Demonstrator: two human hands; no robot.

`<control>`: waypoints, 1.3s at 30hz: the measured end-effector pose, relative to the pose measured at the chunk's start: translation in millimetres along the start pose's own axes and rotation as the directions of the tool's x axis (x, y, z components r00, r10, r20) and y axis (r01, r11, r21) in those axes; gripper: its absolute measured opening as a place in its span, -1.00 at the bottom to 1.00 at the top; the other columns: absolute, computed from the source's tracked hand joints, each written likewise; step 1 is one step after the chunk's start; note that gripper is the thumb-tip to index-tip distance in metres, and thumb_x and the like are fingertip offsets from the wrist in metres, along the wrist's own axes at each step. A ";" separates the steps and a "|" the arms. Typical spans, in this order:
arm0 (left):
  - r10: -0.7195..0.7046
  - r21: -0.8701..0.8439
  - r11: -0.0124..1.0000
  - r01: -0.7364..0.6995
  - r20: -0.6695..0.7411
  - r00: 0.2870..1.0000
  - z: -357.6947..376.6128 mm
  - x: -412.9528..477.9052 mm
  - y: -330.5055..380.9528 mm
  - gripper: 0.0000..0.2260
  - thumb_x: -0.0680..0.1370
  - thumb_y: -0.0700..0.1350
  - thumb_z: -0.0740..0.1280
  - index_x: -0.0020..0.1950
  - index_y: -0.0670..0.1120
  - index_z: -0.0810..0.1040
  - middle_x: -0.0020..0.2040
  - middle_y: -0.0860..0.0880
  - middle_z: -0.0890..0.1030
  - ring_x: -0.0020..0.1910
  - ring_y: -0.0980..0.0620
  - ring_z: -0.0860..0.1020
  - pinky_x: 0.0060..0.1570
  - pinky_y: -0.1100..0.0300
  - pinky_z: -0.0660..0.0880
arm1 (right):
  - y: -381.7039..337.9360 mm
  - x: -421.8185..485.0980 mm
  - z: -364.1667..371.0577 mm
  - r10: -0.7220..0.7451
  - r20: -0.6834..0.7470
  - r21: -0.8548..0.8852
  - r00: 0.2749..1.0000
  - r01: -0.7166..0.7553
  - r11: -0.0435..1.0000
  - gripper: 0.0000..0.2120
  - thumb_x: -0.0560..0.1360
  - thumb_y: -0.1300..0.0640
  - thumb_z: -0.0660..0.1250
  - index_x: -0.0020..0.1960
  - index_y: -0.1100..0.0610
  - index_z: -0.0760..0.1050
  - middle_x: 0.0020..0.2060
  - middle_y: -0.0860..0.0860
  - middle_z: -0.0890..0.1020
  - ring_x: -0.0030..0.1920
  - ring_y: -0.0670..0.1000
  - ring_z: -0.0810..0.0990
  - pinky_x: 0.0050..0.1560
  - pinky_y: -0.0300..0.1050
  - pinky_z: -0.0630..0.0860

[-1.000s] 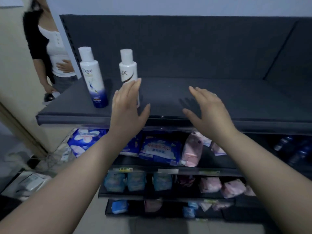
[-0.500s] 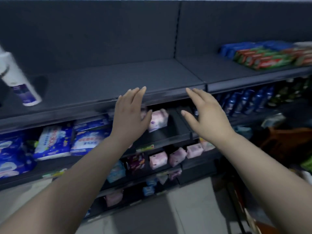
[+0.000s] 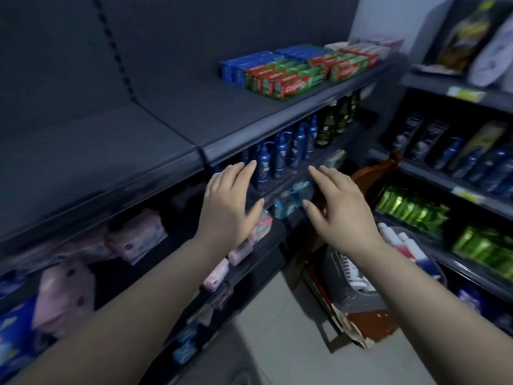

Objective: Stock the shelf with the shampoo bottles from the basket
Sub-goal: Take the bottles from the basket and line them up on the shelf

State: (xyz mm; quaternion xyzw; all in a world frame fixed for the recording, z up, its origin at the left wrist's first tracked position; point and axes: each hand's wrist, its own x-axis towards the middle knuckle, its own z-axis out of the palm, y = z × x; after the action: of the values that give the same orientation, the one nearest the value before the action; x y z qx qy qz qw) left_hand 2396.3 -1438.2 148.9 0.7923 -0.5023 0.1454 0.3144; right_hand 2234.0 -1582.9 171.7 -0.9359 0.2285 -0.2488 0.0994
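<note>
Both my hands hang in the air in front of the dark shelving, fingers straight and empty. My left hand (image 3: 230, 201) is level with the front edge of the dark top shelf (image 3: 116, 151). My right hand (image 3: 338, 204) is beside it, above a grey basket (image 3: 352, 290) on the floor at the lower right. Several white shampoo bottles (image 3: 399, 243) lie in that basket, partly hidden by my right forearm. The bottles placed on the shelf are out of view.
Toothpaste boxes (image 3: 294, 73) fill the right part of the top shelf. Dark blue bottles (image 3: 280, 157) stand on the shelf below. Pink packs (image 3: 133, 237) lie lower left. A second shelf unit with green packs (image 3: 410, 209) stands on the right. A brown wooden piece (image 3: 374, 173) stands behind the basket.
My view has swung right, away from the two bottles on the shelf, and the basket has come into sight. Both hands stay empty and spread in front of me.
</note>
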 end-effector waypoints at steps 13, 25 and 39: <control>0.202 -0.214 0.968 -0.135 0.333 0.921 175.5 76.1 58.6 -0.42 0.51 -0.03 0.35 0.49 -0.11 0.28 0.39 -0.16 0.40 0.37 -0.17 0.37 0.36 -0.05 0.30 | 158.7 -57.6 4.0 0.489 -0.059 -0.078 0.871 -0.492 0.867 -0.48 0.51 0.08 0.34 0.43 0.16 0.35 0.33 0.15 0.46 0.35 0.19 0.38 0.35 0.10 0.31; 0.030 -0.217 0.972 0.094 0.505 0.862 331.6 87.3 140.5 -0.43 0.51 -0.10 0.37 0.48 -0.13 0.29 0.37 -0.16 0.41 0.33 -0.16 0.41 0.31 0.01 0.35 | 339.2 -93.4 9.9 0.616 0.047 -0.031 0.786 -0.615 0.788 -0.48 0.48 0.16 0.37 0.42 0.15 0.38 0.32 0.15 0.48 0.33 0.20 0.41 0.31 0.07 0.34; -0.399 0.013 0.811 0.585 0.743 0.537 467.6 29.0 170.5 -0.33 0.49 -0.09 0.41 0.54 -0.04 0.19 0.38 -0.17 0.37 0.31 -0.15 0.41 0.19 0.12 0.38 | 469.9 -98.1 107.9 0.535 0.415 -0.023 0.736 -0.580 0.814 -0.45 0.54 0.02 0.25 0.50 0.05 0.26 0.36 0.13 0.43 0.32 0.18 0.40 0.27 0.03 0.37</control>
State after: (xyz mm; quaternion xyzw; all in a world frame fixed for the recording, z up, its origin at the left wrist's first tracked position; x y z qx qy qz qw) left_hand 2218.2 -1810.6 -130.6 0.8495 -0.3514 -0.3307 0.2134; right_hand 2035.8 -1939.8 -102.9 -0.8477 0.4593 -0.0216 0.2646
